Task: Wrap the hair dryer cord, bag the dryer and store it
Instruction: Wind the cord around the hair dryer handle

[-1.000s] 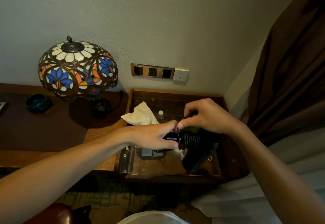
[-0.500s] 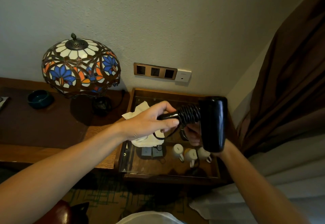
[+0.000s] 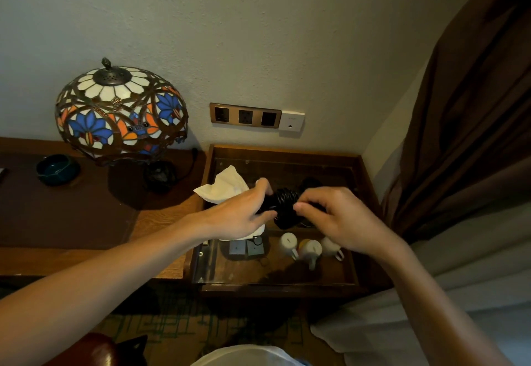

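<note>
Above the glass-topped table (image 3: 356,250): hair dryer (image 3: 283,207), cord (image 3: 286,197) coiled round its handle
Left hand (image 3: 241,216): clamped on the handle end
Right hand (image 3: 336,219): fingers pinched at the coils
Below: three white cups (image 3: 309,248)

light: dim, warm indoor | source: from above right, wall (image 3: 258,35) evenly lit, lamp (image 3: 120,113) unlit | shadows: soft, lamp shade's on the desk (image 3: 71,222) | glare: faint on glass top (image 3: 287,273) | blur: black hair dryer (image 3: 283,206) detail lost | edges: wide-angle stretch of forearms
</note>
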